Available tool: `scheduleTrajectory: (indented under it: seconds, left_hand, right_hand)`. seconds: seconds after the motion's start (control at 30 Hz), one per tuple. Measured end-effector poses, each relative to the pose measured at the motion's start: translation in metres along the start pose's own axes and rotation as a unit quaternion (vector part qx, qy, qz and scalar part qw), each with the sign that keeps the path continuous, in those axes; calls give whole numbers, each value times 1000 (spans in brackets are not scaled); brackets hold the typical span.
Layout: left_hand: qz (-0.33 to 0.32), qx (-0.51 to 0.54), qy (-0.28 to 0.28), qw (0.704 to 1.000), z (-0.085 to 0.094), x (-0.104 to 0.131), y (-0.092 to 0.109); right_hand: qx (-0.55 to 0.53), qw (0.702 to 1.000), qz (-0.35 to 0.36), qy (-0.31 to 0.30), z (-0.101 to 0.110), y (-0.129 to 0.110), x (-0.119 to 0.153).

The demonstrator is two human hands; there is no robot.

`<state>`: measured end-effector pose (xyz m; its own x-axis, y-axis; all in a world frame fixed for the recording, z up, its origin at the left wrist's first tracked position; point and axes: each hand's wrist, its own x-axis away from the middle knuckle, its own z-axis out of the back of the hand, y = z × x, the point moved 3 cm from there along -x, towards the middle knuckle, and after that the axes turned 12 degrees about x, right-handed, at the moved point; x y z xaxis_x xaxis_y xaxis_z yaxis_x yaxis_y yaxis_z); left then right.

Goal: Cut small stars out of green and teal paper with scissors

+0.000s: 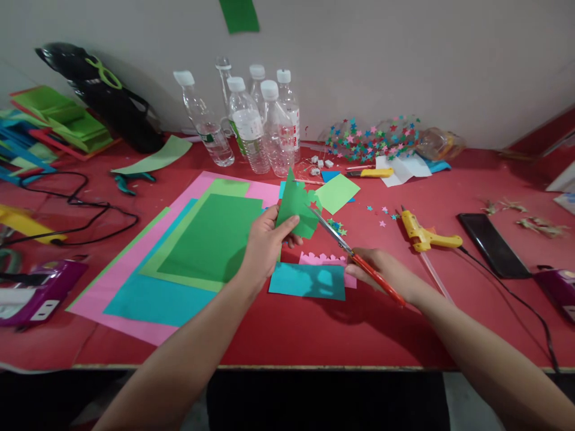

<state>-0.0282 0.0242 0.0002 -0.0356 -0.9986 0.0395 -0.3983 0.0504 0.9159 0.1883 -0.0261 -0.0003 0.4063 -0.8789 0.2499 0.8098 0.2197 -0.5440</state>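
Observation:
My left hand point(269, 239) pinches a dark green piece of paper point(294, 206) with notches cut along its upper right edge. My right hand point(377, 269) is closed round red-handled scissors point(354, 257), whose blades point up and left at the green paper's right side. Below the hands lie a blue paper strip point(308, 282) and a pink strip point(353, 280) with a notched top edge. Small paper stars point(336, 226) lie just behind the scissors. A light green sheet point(338, 193) rests beyond the held paper.
Large coloured sheets point(211, 236) lie stacked at left. Plastic bottles point(249, 129) stand along the wall, beside a star-filled bottle point(372, 140). At right are a yellow glue gun point(422, 233) with its cord and a black phone point(493, 245). A yellow cutter point(375, 173) lies behind.

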Motion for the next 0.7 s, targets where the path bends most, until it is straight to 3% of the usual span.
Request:
scheduleTrajectory:
  seconds: [0.17,0.5,0.7]
  left_hand:
    - [-6,23,-2,1000,-2,2,-2]
    - [57,23,-52,997,0,6,-1]
    - [75,29,-36,996,6,3,-2]
  right_hand:
    - [-17,999,-7,38,2,-5,0]
    - [10,1000,-1,20,-4,-8,-1]
    - [-5,1000,-24,16,-3,-9,-5]
